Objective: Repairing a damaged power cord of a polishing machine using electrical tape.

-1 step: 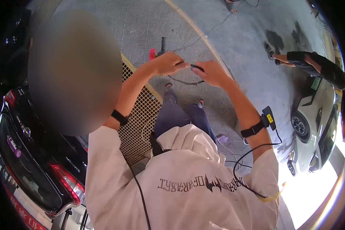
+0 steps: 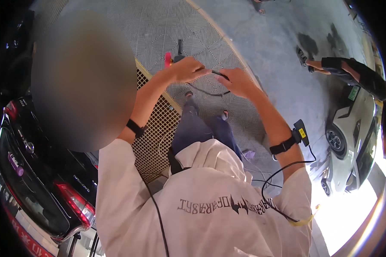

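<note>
A thin black cable [image 2: 219,75] runs between my two hands, held out in front of me. My left hand [image 2: 189,70] is closed, its fingertips pinching one end of the short stretch that shows. The fingers of my right hand [image 2: 240,81] are closed on the other end. More of the cable hangs in a loop below my hands. Just beyond the left hand is a black tool with a red round part [image 2: 168,59]. My hand partly covers the tool, and I cannot tell whether it rests in that hand.
A patterned grey mat [image 2: 193,25] covers the floor beneath my hands, beside a tan grating [image 2: 158,120]. On the left stands a black car [image 2: 34,171]. To the right are a light-coloured car [image 2: 351,128] and a person in dark clothes [image 2: 351,70]. A large blurred patch hides the upper left.
The black tool with the red part has shifted slightly up and left. My hands have barely moved, and a little more cable shows between them.
</note>
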Demonstrator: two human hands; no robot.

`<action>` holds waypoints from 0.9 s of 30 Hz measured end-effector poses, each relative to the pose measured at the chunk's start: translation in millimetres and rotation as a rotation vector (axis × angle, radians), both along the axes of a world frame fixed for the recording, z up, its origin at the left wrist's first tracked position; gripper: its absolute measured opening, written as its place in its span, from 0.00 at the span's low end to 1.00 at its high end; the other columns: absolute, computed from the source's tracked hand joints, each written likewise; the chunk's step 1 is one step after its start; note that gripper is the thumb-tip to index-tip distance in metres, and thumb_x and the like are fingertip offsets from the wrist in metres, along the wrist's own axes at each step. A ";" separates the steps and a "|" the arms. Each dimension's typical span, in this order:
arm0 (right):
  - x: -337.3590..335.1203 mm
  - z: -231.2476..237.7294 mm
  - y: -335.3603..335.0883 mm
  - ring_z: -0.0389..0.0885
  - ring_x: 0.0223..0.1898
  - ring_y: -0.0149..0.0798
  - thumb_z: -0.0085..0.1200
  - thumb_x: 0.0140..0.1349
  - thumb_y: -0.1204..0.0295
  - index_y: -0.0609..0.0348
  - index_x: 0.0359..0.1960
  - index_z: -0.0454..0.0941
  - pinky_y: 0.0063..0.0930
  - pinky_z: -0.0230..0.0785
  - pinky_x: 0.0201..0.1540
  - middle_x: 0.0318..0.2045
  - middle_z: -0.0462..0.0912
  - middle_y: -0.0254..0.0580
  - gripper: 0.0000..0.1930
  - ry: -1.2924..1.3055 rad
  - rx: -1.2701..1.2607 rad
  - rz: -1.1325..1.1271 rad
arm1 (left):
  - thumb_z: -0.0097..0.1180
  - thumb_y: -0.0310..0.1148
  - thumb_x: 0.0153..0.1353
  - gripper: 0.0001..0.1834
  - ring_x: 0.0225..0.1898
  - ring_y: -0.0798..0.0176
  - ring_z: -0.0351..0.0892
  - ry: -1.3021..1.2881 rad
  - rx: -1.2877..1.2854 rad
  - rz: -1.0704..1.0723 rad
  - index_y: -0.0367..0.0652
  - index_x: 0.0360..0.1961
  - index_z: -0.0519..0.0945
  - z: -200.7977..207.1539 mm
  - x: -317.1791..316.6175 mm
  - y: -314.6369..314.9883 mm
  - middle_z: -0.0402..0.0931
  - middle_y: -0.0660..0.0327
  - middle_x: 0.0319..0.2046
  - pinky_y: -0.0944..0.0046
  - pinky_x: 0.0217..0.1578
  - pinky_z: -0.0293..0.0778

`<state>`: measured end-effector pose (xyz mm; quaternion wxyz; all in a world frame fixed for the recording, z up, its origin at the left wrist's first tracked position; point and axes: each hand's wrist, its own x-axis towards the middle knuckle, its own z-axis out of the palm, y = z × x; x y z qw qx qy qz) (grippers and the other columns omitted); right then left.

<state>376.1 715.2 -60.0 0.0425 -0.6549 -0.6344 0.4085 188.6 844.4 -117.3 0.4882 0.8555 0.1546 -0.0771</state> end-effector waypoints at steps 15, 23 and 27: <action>-21.0 -93.2 -43.3 0.80 0.32 0.58 0.42 0.68 0.58 0.60 0.37 0.72 0.53 0.71 0.37 0.27 0.80 0.56 0.16 -0.078 -0.162 -0.084 | 0.42 0.56 0.67 0.31 0.25 0.50 0.77 0.339 0.002 -0.018 0.35 0.39 0.82 -162.1 -25.3 14.1 0.78 0.50 0.21 0.50 0.32 0.72; -9.7 -102.2 -72.1 0.79 0.31 0.59 0.44 0.67 0.60 0.59 0.36 0.73 0.52 0.70 0.36 0.26 0.80 0.55 0.14 -0.154 -0.196 0.047 | 0.43 0.53 0.65 0.28 0.34 0.41 0.79 0.265 -0.148 -0.063 0.35 0.34 0.82 -203.5 -8.4 -54.7 0.80 0.45 0.29 0.48 0.39 0.72; 1.0 -101.5 -93.4 0.78 0.30 0.60 0.47 0.65 0.61 0.59 0.36 0.73 0.51 0.68 0.35 0.25 0.79 0.54 0.12 -0.121 -0.269 0.024 | 0.48 0.48 0.61 0.22 0.30 0.43 0.78 0.125 -0.135 -0.083 0.37 0.29 0.79 -211.4 -5.6 -99.2 0.78 0.46 0.25 0.46 0.35 0.70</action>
